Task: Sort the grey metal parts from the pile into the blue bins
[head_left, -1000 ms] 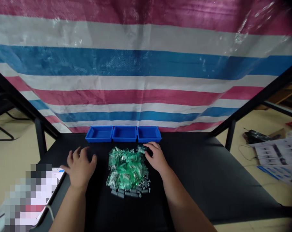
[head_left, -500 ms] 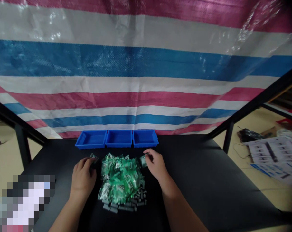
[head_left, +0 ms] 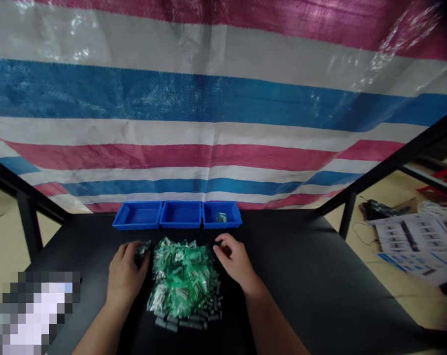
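A pile of small clear and green plastic bags [head_left: 182, 276] with metal parts in them lies between my hands. My left hand [head_left: 129, 266] is on the pile's left, its fingers closed on a small clear plastic bag [head_left: 143, 250]. To the right of the pile, my right hand [head_left: 233, 259] holds nothing, with thumb and fingers apart. One small bag of parts [head_left: 221, 217] rests inside the right blue tray [head_left: 235, 222], just beyond my right hand. Loose grey plugs [head_left: 191, 324] and small screws [head_left: 212, 305] are spread along the pile's near edge.
The middle blue tray [head_left: 181, 227] and left blue tray [head_left: 136, 227] stand in a row with the right one at the back of the black table [head_left: 300, 276]. A striped sheet [head_left: 208, 98] hangs behind. Black frame bars [head_left: 345, 217] rise at the sides.
My right hand has let go of a small bag, which now lies in the right blue tray. The fingers have opened. My left hand still holds its bag beside the pile.
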The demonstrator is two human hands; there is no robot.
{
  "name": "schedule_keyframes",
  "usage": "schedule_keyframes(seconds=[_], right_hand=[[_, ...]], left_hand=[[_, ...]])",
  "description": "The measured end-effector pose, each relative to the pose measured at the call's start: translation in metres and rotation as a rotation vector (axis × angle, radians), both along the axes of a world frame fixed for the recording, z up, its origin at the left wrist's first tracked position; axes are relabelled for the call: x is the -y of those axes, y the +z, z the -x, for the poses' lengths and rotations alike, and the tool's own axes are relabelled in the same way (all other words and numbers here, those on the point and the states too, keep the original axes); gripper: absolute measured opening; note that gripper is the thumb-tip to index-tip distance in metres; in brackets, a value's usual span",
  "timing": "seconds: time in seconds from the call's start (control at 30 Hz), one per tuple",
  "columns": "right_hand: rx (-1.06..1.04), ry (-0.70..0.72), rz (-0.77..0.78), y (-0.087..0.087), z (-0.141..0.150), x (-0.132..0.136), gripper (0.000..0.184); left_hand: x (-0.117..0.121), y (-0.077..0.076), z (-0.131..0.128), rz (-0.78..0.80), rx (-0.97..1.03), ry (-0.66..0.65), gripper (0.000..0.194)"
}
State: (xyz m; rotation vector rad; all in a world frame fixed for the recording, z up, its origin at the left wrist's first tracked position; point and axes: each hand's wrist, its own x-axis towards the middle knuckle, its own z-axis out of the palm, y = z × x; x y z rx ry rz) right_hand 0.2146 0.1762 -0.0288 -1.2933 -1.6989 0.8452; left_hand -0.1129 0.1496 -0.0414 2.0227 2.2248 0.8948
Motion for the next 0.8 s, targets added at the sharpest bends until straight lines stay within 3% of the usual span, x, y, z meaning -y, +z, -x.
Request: schedule_keyframes(seconds=[0.17,0.27,0.4,0.6,0.7,0.8], right_hand=[[0.255,0.243,-0.087,0.012,0.003,0.004,0.064],[0.311,0.332,-0.1,0.013,0.005,0.004,0.074],[0.335,0.341,-0.15,0.004,0.007,0.003,0.061],[0.288,0.26,-0.279,-0.006,0.018,-0.002,0.03],[0.198,0.245,-0.355,-0.004,0.022,-0.003,0.017],[0.05,0.139,-0.374,-0.003,0.016,-0.003,0.01]], left_hand=[[0.001,0.002,0.002,-0.046,0.086,0.021,0.028],[0.003,0.002,0.0,-0.093,0.173,0.047,0.028],[0.005,0.001,-0.004,-0.149,0.401,0.059,0.027],[0.005,-0.001,-0.006,-0.221,0.497,0.12,0.024],[0.006,0.0,-0.005,-0.288,0.602,0.143,0.026],[0.005,-0.001,-0.003,-0.315,0.78,0.123,0.03]])
